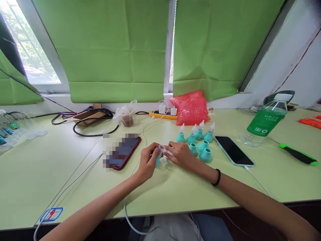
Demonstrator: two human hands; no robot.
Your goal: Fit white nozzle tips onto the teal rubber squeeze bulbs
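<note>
My left hand (pixel 148 159) is closed around a small teal rubber bulb (pixel 157 162), partly hidden by the fingers. A clear plastic collar (pixel 162 147) sits at the bulb's top. My right hand (pixel 181 154) reaches in from the right, its fingers pinched on a small clear plastic piece (pixel 168 151) beside the collar. Just below the hands, another translucent piece (pixel 164 162) shows near the table. Behind my right hand stand several teal bulbs with clear pointed nozzles (pixel 208 136). Closer to me are three bare teal bulbs (pixel 205 155) with open necks.
A red-cased phone (pixel 127 152) lies left, a charging phone (pixel 234 150) right. Farther right are a green-labelled bottle (pixel 265 120) and a screwdriver (pixel 298 154). A power strip (pixel 163 115) and red bubble-wrap bag (pixel 192 108) sit behind. A white cable (pixel 135 167) passes by my left arm.
</note>
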